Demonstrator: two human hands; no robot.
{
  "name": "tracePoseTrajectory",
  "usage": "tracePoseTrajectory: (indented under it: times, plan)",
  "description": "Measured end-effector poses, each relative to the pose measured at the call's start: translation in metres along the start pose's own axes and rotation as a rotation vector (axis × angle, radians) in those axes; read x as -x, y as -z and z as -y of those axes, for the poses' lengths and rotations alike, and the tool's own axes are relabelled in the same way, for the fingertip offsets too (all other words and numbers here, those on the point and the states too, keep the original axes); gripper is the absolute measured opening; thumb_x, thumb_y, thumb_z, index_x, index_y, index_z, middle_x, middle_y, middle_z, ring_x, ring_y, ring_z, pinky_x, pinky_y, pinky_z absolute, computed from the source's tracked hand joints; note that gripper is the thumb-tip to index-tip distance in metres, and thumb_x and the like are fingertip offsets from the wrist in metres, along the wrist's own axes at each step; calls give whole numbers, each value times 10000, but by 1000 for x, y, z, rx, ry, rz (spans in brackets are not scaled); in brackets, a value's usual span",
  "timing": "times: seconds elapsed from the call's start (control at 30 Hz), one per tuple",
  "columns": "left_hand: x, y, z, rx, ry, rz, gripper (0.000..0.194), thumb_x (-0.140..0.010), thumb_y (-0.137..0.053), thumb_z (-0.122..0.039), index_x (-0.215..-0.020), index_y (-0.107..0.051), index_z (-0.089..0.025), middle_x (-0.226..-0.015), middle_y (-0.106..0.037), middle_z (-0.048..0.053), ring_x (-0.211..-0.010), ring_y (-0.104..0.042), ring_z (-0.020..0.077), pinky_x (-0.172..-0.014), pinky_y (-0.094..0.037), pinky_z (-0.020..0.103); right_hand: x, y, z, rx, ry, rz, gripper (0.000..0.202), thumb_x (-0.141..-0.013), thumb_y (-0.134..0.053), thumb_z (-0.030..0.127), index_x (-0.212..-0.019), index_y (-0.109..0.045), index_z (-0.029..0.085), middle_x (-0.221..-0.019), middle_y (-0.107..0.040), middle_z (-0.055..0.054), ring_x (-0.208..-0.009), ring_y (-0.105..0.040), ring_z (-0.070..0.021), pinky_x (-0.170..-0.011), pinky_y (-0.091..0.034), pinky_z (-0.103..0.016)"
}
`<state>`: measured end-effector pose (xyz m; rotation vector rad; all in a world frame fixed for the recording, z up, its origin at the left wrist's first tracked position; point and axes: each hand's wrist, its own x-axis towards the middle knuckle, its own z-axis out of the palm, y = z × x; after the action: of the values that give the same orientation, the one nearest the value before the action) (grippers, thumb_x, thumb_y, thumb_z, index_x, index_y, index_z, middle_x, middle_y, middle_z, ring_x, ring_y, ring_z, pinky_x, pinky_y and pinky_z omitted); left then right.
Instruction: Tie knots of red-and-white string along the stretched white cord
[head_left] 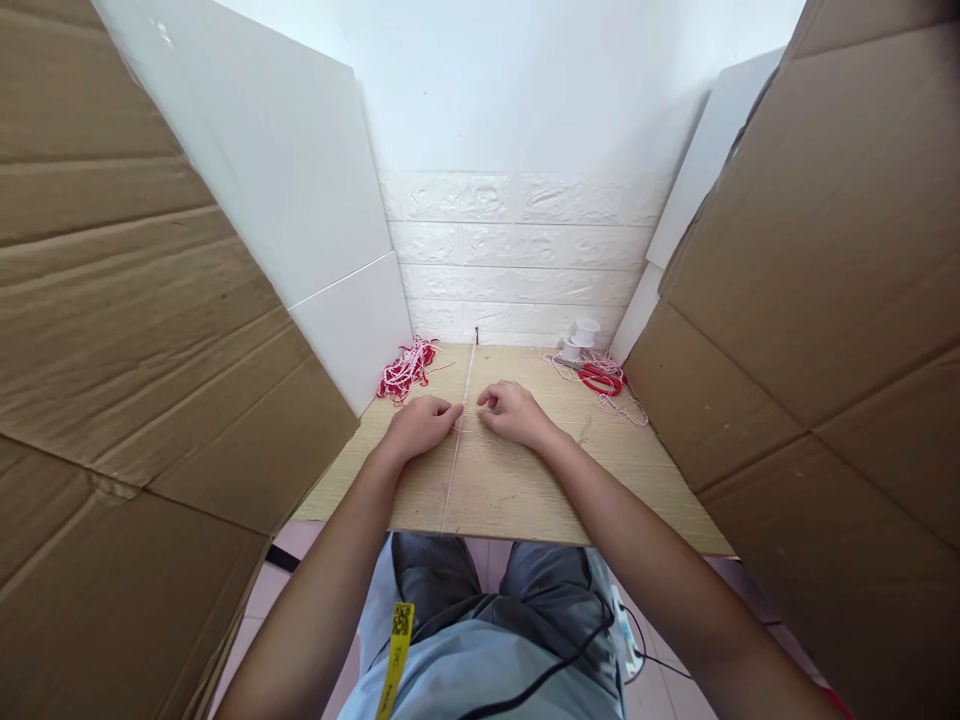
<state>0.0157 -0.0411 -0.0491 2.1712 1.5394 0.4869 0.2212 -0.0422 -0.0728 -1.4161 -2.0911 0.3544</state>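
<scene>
A thin white cord (pixel 468 375) runs taut from a small dark hook (pixel 477 331) at the back of the table down to its front edge. Just left of this cord is my left hand (pixel 424 426), its thumb and fingers pinched together on a fine pale thread (pixel 471 432) that crosses the cord. My right hand (pixel 516 412) is on the other side, fingers curled in, close to the thread. Whatever its fingertips hold is too small to make out.
A red and white heap of string (pixel 409 370) lies at the back left of the wooden table (pixel 517 490). Red-handled scissors (pixel 600 379), white spools (pixel 585 332) and loose pink string (pixel 634 412) are at the back right. Cardboard panels (pixel 810 300) flank both sides.
</scene>
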Motion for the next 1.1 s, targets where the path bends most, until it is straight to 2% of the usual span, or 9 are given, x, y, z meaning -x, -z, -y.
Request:
tracePoseTrajectory:
  times: [0.23,0.43,0.57,0.7,0.83,0.97,1.1]
  plan:
    - [0,3,0,107,-37,24,387,-842,-427,-394,-616,-653,-175,-631,-641,4,-658,-556,175,-612,-338,284,3,2,0,-12,3,90,127,-799,-685,305,-837,-678,184,-851,-637,-46,-787,-545,-163,-692,-368,-262]
    - [1,4,2,86,-82,66,243,-732,-487,-320,-577,-602,-172,-563,-530,-20,-597,-489,153,-559,-314,278,-1,-4,-5,-37,-28,140,125,-817,-680,270,-756,-630,173,-790,-638,-30,-720,-528,-139,-648,-340,-250]
    - [2,4,1,67,-110,92,171,-692,-516,-291,-597,-593,-171,-584,-536,-28,-602,-487,145,-554,-311,273,-1,-3,-4,-130,-64,96,100,-878,-603,238,-804,-599,172,-788,-646,-16,-688,-521,-123,-622,-328,-240]
    - [2,4,0,79,-98,85,174,-699,-517,-295,-637,-620,-169,-615,-581,-21,-629,-517,155,-565,-325,273,-1,-2,-1,-150,-49,95,87,-864,-625,255,-852,-615,169,-807,-648,-17,-703,-530,-124,-632,-338,-237]
    - [1,3,2,65,-94,66,185,-704,-518,-310,-629,-614,-171,-597,-560,-24,-620,-505,152,-559,-320,271,-1,-5,-1,-43,3,115,116,-803,-695,289,-849,-675,184,-862,-651,-37,-791,-546,-152,-688,-350,-252]
    - [1,3,1,56,-91,63,182,-693,-515,-307,-613,-602,-169,-583,-549,-23,-605,-490,148,-551,-310,271,-1,-7,0,-5,-32,130,68,-836,-642,242,-804,-669,189,-863,-664,-37,-791,-546,-155,-689,-337,-260]
    - [2,4,0,63,-81,60,182,-693,-515,-312,-612,-596,-170,-593,-559,-20,-612,-499,151,-552,-315,272,-1,-5,5,-91,-85,95,58,-882,-573,204,-849,-618,186,-854,-669,-24,-759,-550,-145,-672,-332,-254]
